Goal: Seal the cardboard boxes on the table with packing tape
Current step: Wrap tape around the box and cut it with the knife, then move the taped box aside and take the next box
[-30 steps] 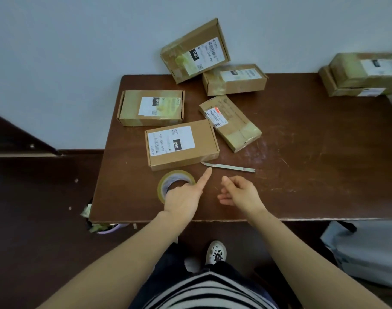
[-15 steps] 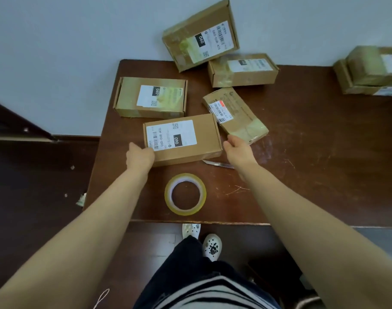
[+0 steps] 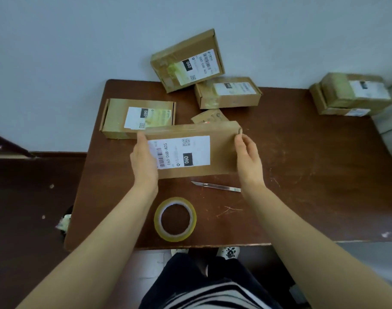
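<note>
A flat cardboard box point(image 3: 219, 152) with a white shipping label is lifted off the brown table point(image 3: 302, 179), tilted toward me. My left hand point(image 3: 144, 159) grips its left end and my right hand point(image 3: 248, 157) grips its right end. A roll of clear yellowish packing tape point(image 3: 175, 219) lies flat on the table near the front edge, below the box. A slim metal knife point(image 3: 216, 186) lies between the tape and the box, its right end behind my right wrist.
Other labelled boxes: one at the left point(image 3: 138, 118), one leaning on the wall point(image 3: 187, 61), one beside it point(image 3: 228, 92), one partly hidden behind the held box point(image 3: 209, 115), a stack of two at the far right point(image 3: 351, 94). Dark floor lies left of the table.
Both hands went from the table's front to the ends of the labelled box, took hold of it and raised it toward me. The tape roll stayed on the table.
</note>
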Motion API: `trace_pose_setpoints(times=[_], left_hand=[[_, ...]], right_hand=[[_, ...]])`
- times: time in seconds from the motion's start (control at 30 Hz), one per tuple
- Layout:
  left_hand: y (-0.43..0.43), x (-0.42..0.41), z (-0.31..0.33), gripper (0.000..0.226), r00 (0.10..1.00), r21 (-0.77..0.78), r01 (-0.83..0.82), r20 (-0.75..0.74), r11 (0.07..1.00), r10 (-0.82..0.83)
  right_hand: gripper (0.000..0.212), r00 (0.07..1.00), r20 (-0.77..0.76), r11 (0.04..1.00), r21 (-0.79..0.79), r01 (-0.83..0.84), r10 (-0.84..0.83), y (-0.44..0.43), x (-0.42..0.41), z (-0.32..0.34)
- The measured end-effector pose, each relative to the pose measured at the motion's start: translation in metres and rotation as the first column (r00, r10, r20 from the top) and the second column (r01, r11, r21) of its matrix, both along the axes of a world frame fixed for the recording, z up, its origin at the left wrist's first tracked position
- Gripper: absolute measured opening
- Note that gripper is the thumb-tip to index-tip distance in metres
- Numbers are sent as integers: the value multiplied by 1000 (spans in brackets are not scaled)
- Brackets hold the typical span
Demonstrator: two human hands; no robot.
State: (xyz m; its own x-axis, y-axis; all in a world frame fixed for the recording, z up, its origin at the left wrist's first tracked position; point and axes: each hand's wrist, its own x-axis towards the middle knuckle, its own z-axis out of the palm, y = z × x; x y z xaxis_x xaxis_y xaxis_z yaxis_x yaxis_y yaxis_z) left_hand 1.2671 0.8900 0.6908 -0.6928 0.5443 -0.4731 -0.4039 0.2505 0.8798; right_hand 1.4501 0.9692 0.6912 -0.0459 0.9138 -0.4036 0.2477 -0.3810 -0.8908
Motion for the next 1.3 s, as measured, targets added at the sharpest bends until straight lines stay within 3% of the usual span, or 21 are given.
trace_pose_setpoints(times=[0.1, 0.17, 0.2, 0.33, 0.43, 0.53, 0.67, 0.8, 0.87, 0.9, 0.93, 0.97, 1.03, 1.07, 1.13, 1.3], left_hand=[[12, 24, 11, 58, 1000, 104, 26, 14, 994, -28], [19, 44, 17, 53, 997, 95, 73, -36, 993, -70], [22, 56, 19, 46, 994, 88, 99, -63, 991, -94], [39, 109, 9, 34, 967, 148, 253, -62, 956, -246], [57, 162, -6, 35, 949, 205, 297, 47, 933, -312], [78, 216, -19, 26, 948, 137, 293, 84, 946, -306], [105, 267, -23, 29, 927, -42, 367, -66, 929, -369], [112, 286, -14, 44, 906, -153, 322, -236, 934, -351], [116, 287, -7, 51, 788, -265, 345, -440, 901, -431], [120, 289, -3, 53, 627, -369, 353, -589, 860, -510], [125, 293, -2, 52, 404, -470, 346, -706, 812, -581], [132, 299, -2, 48, 188, -557, 335, -751, 760, -633], [144, 312, -4, 47, -89, -706, 301, -690, 641, -718], [148, 316, -7, 50, -162, -766, 266, -634, 585, -757], [149, 317, -11, 53, -231, -823, 192, -567, 534, -791], [151, 307, -12, 54, -273, -791, 254, -611, 557, -743]], right_hand=[[72, 983, -163, 991, -119, 66, -85, 2, 28, 5], [90, 958, -258, 976, -206, 69, -122, 8, 51, 9], [88, 955, -267, 974, -214, 72, -129, 11, 62, 10], [45, 958, -210, 978, -115, 174, -195, 36, 119, 3], [50, 963, -173, 979, -45, 199, -204, 56, 176, -8], [46, 979, -113, 984, 32, 173, -169, 76, 232, -17], [40, 994, -42, 993, 54, 106, -104, 104, 282, -29], [36, 1000, 11, 998, 55, 1, -2, 120, 299, -26], [39, 987, 147, 991, 110, -78, 62, 127, 297, -20], [40, 933, 342, 964, 189, -189, 116, 130, 292, -18], [40, 817, 559, 908, 257, -330, 139, 132, 285, -17], [40, 679, 722, 837, 286, -466, 132, 133, 278, -16], [49, 453, 879, 734, 210, -646, 147, 134, 262, -15], [54, 383, 910, 716, 162, -679, 158, 133, 257, -16], [57, 334, 930, 707, 134, -694, 151, 135, 254, -17], [55, 365, 907, 691, 128, -712, 208, 143, 258, -13]])
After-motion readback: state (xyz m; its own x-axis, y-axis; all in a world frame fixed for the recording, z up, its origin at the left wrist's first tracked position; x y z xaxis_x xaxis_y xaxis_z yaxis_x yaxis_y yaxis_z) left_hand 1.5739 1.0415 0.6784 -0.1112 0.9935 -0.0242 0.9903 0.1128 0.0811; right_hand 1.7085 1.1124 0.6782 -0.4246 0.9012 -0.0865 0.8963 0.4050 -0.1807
